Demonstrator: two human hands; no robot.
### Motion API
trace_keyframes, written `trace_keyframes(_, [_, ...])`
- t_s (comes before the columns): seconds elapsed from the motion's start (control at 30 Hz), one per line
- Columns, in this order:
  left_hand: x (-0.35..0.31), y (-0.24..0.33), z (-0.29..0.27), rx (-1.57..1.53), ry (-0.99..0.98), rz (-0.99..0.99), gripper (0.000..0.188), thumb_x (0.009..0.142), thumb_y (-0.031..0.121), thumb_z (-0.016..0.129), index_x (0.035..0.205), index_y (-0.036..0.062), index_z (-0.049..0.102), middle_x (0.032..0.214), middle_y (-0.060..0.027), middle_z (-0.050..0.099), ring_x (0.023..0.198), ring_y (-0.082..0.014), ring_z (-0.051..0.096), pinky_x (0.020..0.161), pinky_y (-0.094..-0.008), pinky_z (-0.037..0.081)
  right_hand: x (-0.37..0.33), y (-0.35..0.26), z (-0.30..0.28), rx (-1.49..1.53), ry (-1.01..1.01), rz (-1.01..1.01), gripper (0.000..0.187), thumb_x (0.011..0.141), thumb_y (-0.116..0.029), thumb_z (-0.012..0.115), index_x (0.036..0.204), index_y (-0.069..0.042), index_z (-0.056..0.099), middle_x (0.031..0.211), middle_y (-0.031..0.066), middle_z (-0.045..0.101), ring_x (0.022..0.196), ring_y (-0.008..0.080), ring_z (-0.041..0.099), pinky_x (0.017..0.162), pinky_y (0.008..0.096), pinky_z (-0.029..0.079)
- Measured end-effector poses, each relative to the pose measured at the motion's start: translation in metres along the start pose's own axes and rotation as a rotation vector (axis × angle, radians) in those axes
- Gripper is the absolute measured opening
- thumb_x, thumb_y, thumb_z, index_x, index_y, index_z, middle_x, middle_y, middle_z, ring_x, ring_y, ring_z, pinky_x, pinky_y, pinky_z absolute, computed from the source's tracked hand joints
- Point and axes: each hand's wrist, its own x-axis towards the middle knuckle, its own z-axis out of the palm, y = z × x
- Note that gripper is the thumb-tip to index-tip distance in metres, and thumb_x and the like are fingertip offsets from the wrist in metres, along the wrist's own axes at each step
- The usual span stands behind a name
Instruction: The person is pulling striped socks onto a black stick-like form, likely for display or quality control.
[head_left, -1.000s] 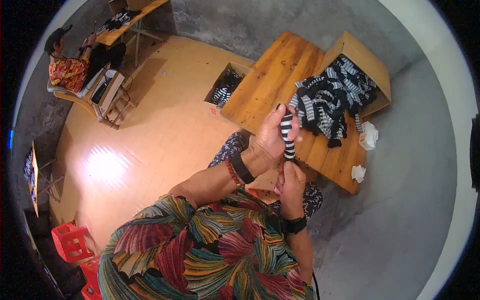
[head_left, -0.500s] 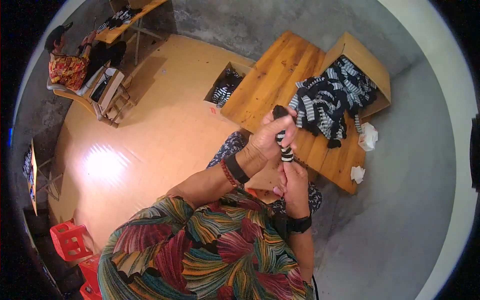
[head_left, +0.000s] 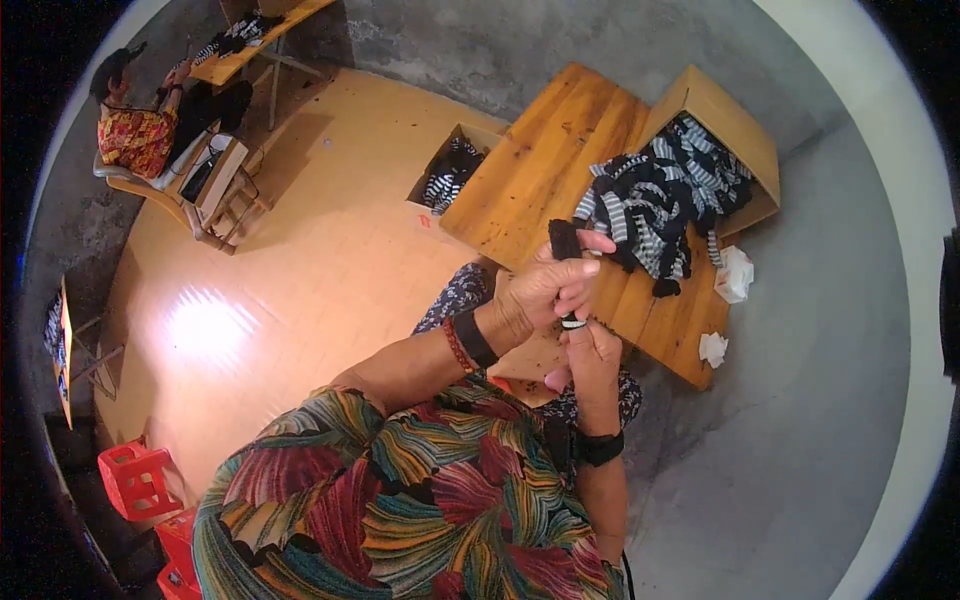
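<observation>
In front of my chest a black-and-white striped knitted sock (head_left: 564, 238) stands nearly upright between my hands. Its black end sticks up above my left hand (head_left: 550, 288), whose lower fingers are curled round its middle while the thumb and index finger stretch out to the right. Below, my right hand (head_left: 592, 347) is closed round the lower end, with only a narrow white band showing between the hands. Beyond them a heap of similar striped socks (head_left: 650, 205) spills out of a cardboard box (head_left: 755, 150) tipped on its side.
The heap and box rest on a wooden table (head_left: 540, 160), with crumpled white tissue (head_left: 713, 348) and a white packet (head_left: 735, 275) at its right edge. A second box (head_left: 425, 185) of socks stands left. Another person (head_left: 140, 140) sits far left; red stools (head_left: 138, 480) stand lower left.
My left hand has slid down the sock, covering most of the stripes. Its index finger and thumb have straightened outward, and more of the black end shows above. The right hand stays nearly in place.
</observation>
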Motion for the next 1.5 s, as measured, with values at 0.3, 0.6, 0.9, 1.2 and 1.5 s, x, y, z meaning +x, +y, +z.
trace_keyframes(0.3, [0.005,0.001,-0.003,-0.051,0.083,0.112,0.031,0.082,0.019,0.057,0.109,0.0082,0.045,0.068,-0.0055,0.053,0.053,-0.0162,0.052,0.06,-0.0367,0.05,-0.001,-0.017,0.006,0.615,-0.169,0.361,0.026,0.089,-0.03,0.044,0.076,-0.007,0.048,0.051,-0.0043,0.034,0.038,0.0051,0.029,0.036,0.0209,0.027])
trace_keyframes(0.6, [0.007,0.015,-0.012,-0.029,0.109,0.106,0.019,0.086,0.022,0.051,0.099,0.008,0.049,0.07,-0.0066,0.053,0.051,-0.0142,0.048,0.057,-0.0346,0.05,-0.015,0.009,-0.02,-0.105,0.0,-0.003,0.03,0.087,-0.024,0.049,0.069,0.0,0.052,0.052,0.0004,0.043,0.049,0.0086,0.041,0.045,0.0254,0.034])
trace_keyframes(0.9, [0.011,0.0,-0.008,0.005,0.133,0.033,0.024,0.085,0.02,0.053,0.105,0.007,0.048,0.049,0.0013,0.039,0.036,-0.0098,0.034,0.042,-0.0275,0.042,-0.004,0.015,-0.009,-0.098,0.003,0.066,0.029,0.086,-0.023,0.05,0.068,-0.001,0.055,0.056,0.0022,0.047,0.055,0.0069,0.038,0.048,0.0259,0.035])
trace_keyframes(1.2, [0.005,-0.008,0.0,0.206,0.218,0.085,0.034,0.079,0.013,0.06,0.108,0.0087,0.044,0.053,0.0006,0.042,0.039,-0.0095,0.039,0.044,-0.0288,0.044,-0.005,0.001,0.013,0.655,-0.141,0.377,0.03,0.088,-0.033,0.049,0.073,-0.006,0.047,0.047,-0.0042,0.032,0.036,0.0049,0.028,0.035,0.0198,0.022])
trace_keyframes(1.5, [0.013,0.023,-0.008,-0.045,0.073,0.161,0.028,0.087,0.023,0.049,0.111,0.0078,0.045,0.072,-0.0069,0.052,0.056,-0.0143,0.049,0.064,-0.0364,0.051,-0.009,0.026,-0.011,-0.002,-0.013,0.04,0.028,0.089,-0.024,0.045,0.073,-0.002,0.051,0.051,-0.0008,0.044,0.039,0.008,0.043,0.039,0.0218,0.036])
